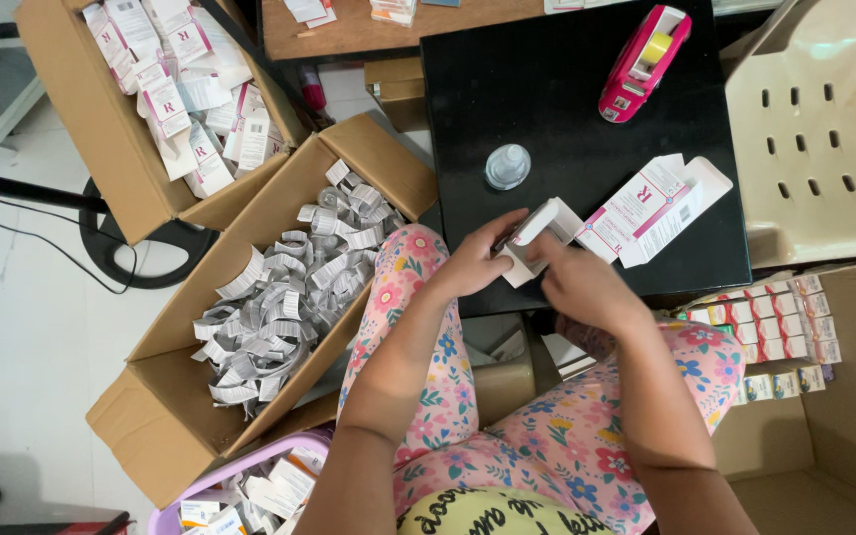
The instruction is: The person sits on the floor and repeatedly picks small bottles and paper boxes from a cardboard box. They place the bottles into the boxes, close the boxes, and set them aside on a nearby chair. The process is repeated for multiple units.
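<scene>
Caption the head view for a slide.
Both hands, left hand and right hand, hold a small white carton over a black table.

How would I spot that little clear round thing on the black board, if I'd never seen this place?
Find the square black board in front of the seated person. Near its left middle, above both hands, a small clear round vial stands alone. Unlike the pink tape dispenser and the open white-and-pink carton nearby, it is see-through and circular.

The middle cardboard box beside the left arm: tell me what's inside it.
The middle cardboard box holds a loose heap of folded white paper leaflets. Whatever lies beneath the heap is covered.
</scene>
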